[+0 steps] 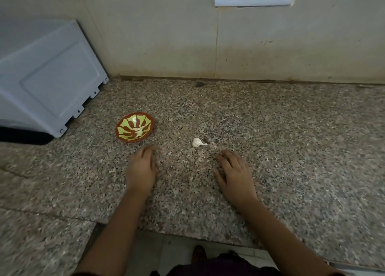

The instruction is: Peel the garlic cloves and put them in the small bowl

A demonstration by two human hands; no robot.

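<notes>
Speckled granite worktop [291, 151] carries one small bowl [127, 130], red striped yellow-green, and one white garlic piece [198, 142] well to its right, just ahead of your two grips: left grip [141, 169] and right grip [235, 175] both lie palm-down, fingers relaxed, holding nothing, touching neither.

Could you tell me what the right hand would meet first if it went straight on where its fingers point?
Probably the garlic, just ahead and slightly left of the right hand on the counter; it may only clip the stem end.
</notes>
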